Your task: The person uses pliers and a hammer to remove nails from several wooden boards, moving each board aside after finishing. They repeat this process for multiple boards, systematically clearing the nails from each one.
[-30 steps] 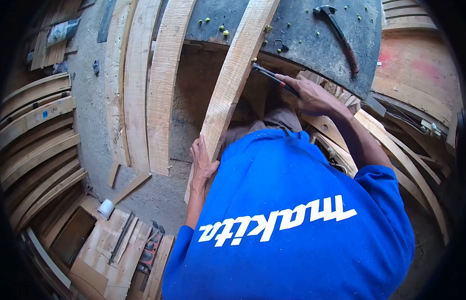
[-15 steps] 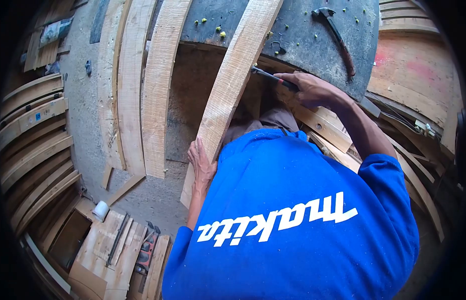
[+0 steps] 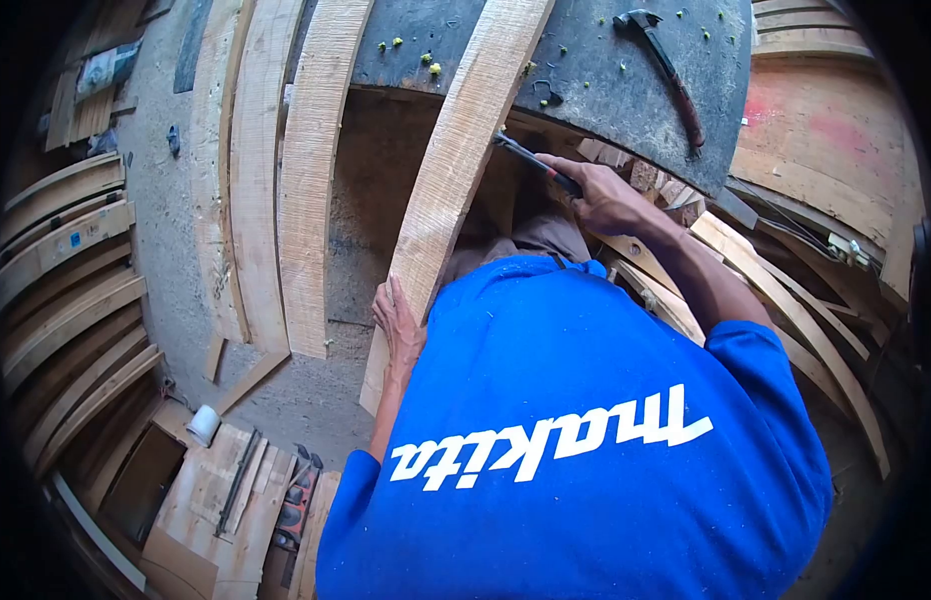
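Note:
A long, slightly curved wooden plank (image 3: 456, 150) slants from the dark work table down to my left side. My left hand (image 3: 398, 318) grips its near part, the fingers lying over the face by the left edge. My right hand (image 3: 601, 195) is closed around the black-and-red grip of a slim dark metal tool (image 3: 534, 158). The tool's head meets the plank's right edge, just short of the table; its exact kind is unclear. Below my hands, my blue shirt (image 3: 566, 400) fills the lower view.
On the dark table (image 3: 586, 120) lie a hammer (image 3: 666, 75) and scattered yellowish bits. Several curved planks (image 3: 311, 180) stand to the left, with more stacked timber (image 3: 71, 250) beyond. A white cup-like container (image 3: 203, 425) is at lower left. Curved offcuts (image 3: 786, 300) lie beyond my right arm.
My right hand has dropped slightly toward me, tilting the tool more steeply while its head stays at the plank's edge. My left hand keeps its grip. The whole view has shifted a little.

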{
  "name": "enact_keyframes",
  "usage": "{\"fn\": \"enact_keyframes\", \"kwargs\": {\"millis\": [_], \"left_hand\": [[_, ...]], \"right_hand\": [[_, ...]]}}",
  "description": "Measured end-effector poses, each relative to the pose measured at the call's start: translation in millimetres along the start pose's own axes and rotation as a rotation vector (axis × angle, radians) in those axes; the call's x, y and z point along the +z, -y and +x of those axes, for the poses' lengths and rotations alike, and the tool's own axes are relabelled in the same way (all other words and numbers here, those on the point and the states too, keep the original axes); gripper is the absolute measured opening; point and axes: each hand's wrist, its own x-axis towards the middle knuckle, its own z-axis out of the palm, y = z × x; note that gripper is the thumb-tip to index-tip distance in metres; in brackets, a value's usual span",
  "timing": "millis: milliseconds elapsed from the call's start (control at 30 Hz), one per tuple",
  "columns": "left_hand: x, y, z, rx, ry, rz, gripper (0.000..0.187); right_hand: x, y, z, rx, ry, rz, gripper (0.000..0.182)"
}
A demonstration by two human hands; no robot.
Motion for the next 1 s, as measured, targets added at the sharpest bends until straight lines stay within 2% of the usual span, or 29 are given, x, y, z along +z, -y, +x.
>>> {"fn": "enact_keyframes", "kwargs": {"millis": [133,167,233,300,367,433,500,533,567,633,667,700,767,800,833,900,933,1000], "left_hand": [[0,0,-1,0.009,0.004,-0.006,0.116],[0,-1,-1,0.011,-0.003,-0.022,0.111],[0,-4,-1,0.015,-0.005,-0.038,0.107],[6,-4,0,-0.008,-0.009,-0.005,0.098],[6,-1,-4,-0.015,0.02,-0.003,0.098],[7,2,2,-0.019,0.025,0.0,0.1],[5,2,3,-0.037,0.043,-0.009,0.1],[3,0,2,-0.036,0.04,-0.01,0.1],[2,-3,3,-0.033,0.026,-0.046,0.094],[-2,-7,0,-0.028,0.016,-0.083,0.094],[-2,-7,0,-0.034,0.02,-0.076,0.094],[-1,-7,3,-0.041,0.016,-0.071,0.094],[0,-5,3,-0.03,0.013,-0.059,0.095],[0,-4,3,-0.017,0.015,-0.046,0.096],[0,-5,3,-0.015,0.012,-0.047,0.096],[0,-7,2,-0.024,0.005,-0.016,0.099],[-1,-9,4,-0.025,0.0,-0.021,0.099],[-2,-9,1,-0.035,0.016,-0.019,0.101]], "right_hand": [[10,11,-6,0.162,0.015,0.027,0.074],[18,15,-9,0.161,0.012,0.026,0.074],[43,23,-19,0.209,-0.127,0.024,0.077],[75,20,-25,0.192,-0.281,0.026,0.081],[110,21,-24,0.135,-0.424,0.141,0.079],[113,31,-28,0.169,-0.396,0.249,0.081],[106,34,-39,0.254,-0.251,0.806,0.083],[104,33,-41,0.308,-0.258,0.932,0.086],[96,21,-40,0.302,-0.261,0.928,0.086],[72,-13,-32,0.313,-0.021,0.944,0.083],[48,-5,-33,0.284,0.018,0.752,0.078],[41,-10,-30,0.217,-0.018,0.693,0.069],[8,-3,-21,0.198,0.099,0.492,0.068],[-15,25,-22,0.17,0.046,0.179,0.06],[-22,14,-16,0.198,0.093,0.104,0.058],[-30,-6,-4,0.099,0.041,-0.032,0.059],[-43,14,-7,0.171,0.068,0.052,0.06],[-65,22,-4,0.162,0.09,0.046,0.061]]}}
